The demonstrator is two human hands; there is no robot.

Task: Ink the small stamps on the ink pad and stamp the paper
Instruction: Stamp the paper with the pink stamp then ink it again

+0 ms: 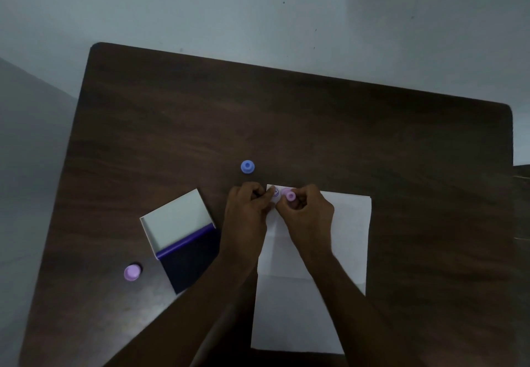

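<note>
paper (338, 237) wht | stamps: blue (247, 166), lilac (132, 272), pink (290, 196) | pad (190, 260) navy (lid wht)

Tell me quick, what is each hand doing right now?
Left hand: fingers curled, pressing the paper's top corner; holding nothing I can see.
Right hand: closed around a pink stamp on the paper.

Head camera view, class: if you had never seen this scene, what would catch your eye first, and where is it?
First, the two hands meeting at the far left corner of the white paper: the right hand pinches a pink stamp beside a fresh smiley print, while the left hand steadies the corner. Next, the open ink pad to the left, then a blue stamp standing beyond the hands and a purple stamp near the table's left edge.
</note>
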